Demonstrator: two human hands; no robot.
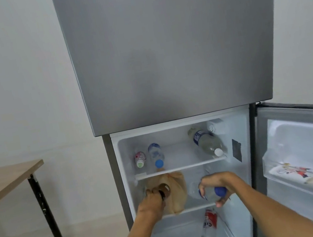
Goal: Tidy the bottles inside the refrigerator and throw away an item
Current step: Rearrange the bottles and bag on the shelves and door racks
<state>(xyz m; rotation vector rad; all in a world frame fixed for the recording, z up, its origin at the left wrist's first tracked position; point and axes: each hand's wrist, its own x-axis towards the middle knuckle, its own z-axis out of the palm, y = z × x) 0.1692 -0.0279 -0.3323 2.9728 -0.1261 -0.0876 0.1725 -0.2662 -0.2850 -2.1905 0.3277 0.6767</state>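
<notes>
The refrigerator's lower compartment (248, 165) stands open. On the top shelf a small bottle with a white cap (140, 159) and a blue-capped bottle (156, 155) stand at the left, and a large white-capped bottle (207, 141) leans at the right. On the middle shelf my left hand (152, 203) grips a dark brown bottle (164, 190) next to a tan bag (177, 193). My right hand (217, 185) holds a clear blue-capped bottle (211, 192) lying on that shelf. A red-capped, red-labelled bottle (209, 229) lies in the bottom section.
The fridge door (305, 145) hangs open at the right, with a patterned item (310, 175) in its rack. The closed grey upper door (170, 43) is above. A wooden table with a black leg (7, 182) stands at the left by the white wall.
</notes>
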